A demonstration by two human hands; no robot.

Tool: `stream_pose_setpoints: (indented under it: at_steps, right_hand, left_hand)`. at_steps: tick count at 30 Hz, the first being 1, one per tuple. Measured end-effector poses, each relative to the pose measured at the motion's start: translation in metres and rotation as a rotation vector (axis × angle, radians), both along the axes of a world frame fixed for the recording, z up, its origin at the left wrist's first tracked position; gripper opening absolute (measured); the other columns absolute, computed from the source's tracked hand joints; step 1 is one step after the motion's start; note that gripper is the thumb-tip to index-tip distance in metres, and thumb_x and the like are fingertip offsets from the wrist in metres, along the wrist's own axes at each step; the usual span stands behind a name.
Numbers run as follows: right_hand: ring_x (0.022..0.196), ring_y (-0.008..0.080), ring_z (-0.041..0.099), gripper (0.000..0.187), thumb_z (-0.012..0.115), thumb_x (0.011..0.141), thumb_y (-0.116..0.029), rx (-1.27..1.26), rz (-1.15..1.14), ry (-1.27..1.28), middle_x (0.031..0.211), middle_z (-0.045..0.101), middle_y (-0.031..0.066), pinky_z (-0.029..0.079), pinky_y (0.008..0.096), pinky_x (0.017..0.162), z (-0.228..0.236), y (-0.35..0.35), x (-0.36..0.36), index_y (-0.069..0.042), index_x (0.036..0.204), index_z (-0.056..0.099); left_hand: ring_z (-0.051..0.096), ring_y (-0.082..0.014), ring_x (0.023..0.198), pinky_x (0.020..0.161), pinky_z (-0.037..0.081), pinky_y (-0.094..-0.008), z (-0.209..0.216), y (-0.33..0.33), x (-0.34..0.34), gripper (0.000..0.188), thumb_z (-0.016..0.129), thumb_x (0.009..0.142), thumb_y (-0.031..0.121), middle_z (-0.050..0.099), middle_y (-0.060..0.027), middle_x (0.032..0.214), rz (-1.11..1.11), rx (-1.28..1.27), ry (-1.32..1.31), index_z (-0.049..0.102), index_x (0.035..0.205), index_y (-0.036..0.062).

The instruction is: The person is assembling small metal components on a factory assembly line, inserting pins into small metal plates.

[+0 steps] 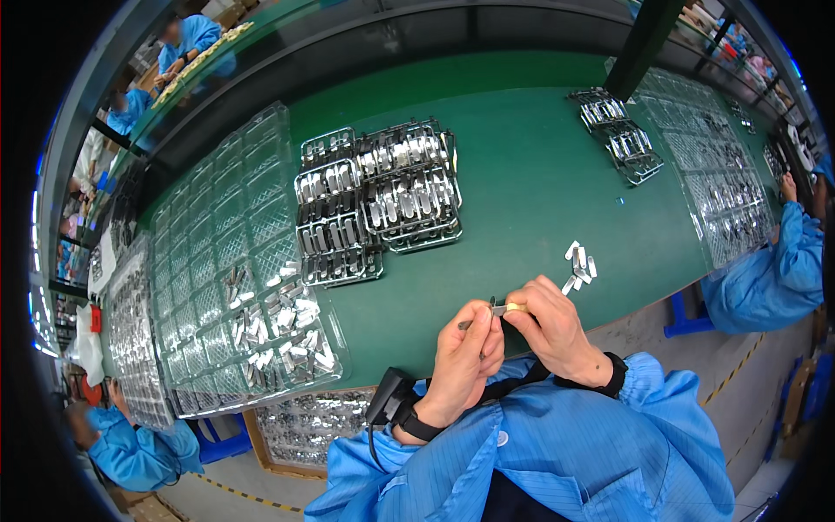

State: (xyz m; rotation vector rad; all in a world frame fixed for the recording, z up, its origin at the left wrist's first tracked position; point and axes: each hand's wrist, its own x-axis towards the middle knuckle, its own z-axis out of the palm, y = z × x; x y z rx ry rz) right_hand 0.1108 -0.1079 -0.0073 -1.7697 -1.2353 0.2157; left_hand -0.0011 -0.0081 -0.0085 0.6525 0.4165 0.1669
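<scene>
My left hand [467, 358] and my right hand [554, 329] meet above the near edge of the green table. Between their fingertips is a small flat metal piece [499, 310], pinched from both sides. A yellow bit [517, 307] shows at my right fingertips; whether it is a finger cover or a separate part, I cannot tell. The end of a dark strip [464, 324] sticks out of my closed left hand. Just beyond my right hand lies a loose group of small silver metal pieces [579, 266].
Left of centre stand stacked wire racks [378, 196] of metal parts. A clear compartment tray [228, 304] holds many silver pieces. More racks [619, 135] and another clear tray [709, 165] are at right. Blue-sleeved people work at left [143, 448] and right [765, 274].
</scene>
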Motion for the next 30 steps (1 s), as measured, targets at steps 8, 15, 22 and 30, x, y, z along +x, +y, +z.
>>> stream_pose_setpoints:
  at_steps: [8,15,22,30]
  right_hand:
    - [0.062,0.0182,0.046,0.012,0.054,0.087,-0.013,-0.027,-0.335,0.217,0.07,0.048,0.0075,0.038,0.0283,0.057,0.005,-0.007,0.024,-0.001,0.087,0.054]
    - [0.065,0.0142,0.048,0.014,0.056,0.086,-0.013,-0.101,-0.147,0.224,0.074,0.05,0.0076,0.04,0.028,0.057,0.011,0.002,0.015,0.0,0.09,0.054]
    - [0.076,0.0099,0.053,0.022,0.058,0.085,-0.012,-0.119,0.045,0.522,0.091,0.057,0.0059,0.044,0.0227,0.065,0.017,0.005,0.005,-0.001,0.104,0.055]
    - [0.066,0.0093,0.051,0.015,0.063,0.081,-0.015,-0.024,0.018,0.554,0.078,0.057,0.0051,0.04,0.0234,0.056,0.009,0.002,0.003,-0.003,0.09,0.062]
  left_hand:
    - [0.024,-0.0038,0.045,0.038,0.019,-0.0187,0.01,-0.006,-0.011,0.023,0.036,0.097,0.023,0.031,0.0024,0.058,0.003,0.037,-0.027,0.04,0.08,0.0075]
    - [0.024,-0.0037,0.044,0.038,0.018,-0.0187,0.007,-0.003,-0.008,0.022,0.036,0.097,0.022,0.032,0.0025,0.059,0.05,0.068,0.003,0.042,0.083,0.0064]
    - [0.024,-0.0036,0.044,0.038,0.018,-0.019,0.004,-0.003,-0.008,0.021,0.036,0.097,0.022,0.032,0.0024,0.059,0.044,0.059,0.006,0.043,0.084,0.0065]
    - [0.027,-0.004,0.042,0.037,0.019,-0.0184,0.006,-0.002,-0.003,0.021,0.036,0.096,0.02,0.036,0.001,0.058,-0.031,0.023,0.057,0.043,0.082,0.0064]
